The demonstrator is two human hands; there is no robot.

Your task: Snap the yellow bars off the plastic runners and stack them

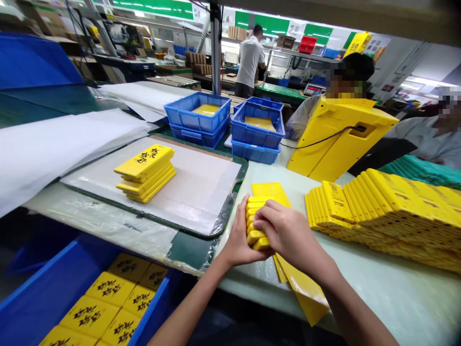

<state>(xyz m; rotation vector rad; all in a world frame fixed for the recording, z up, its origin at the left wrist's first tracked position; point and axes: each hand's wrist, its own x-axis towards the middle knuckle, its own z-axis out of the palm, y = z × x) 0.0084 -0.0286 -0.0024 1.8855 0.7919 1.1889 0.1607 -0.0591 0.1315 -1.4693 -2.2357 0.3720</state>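
Both of my hands close around a small stack of yellow plastic bars (254, 225), gripping it from either side above the table. My left hand (240, 236) holds the stack's left side, and my right hand (284, 229) covers its right side and top. Flat yellow sheets (268, 191) lie partly beneath my hands, with another yellow sheet (306, 293) hanging over the table's front edge. To the right lies a long, leaning row of yellow bars (389, 211). On the mat to the left sits a stack of yellow bars printed with black characters (146, 172).
A blue bin of printed yellow bars (50, 293) sits below the table at front left. Stacked blue crates (197, 113) hold yellow items at the back. A co-worker's arm (414, 149) and a yellow device with a black cable (342, 137) stand at right.
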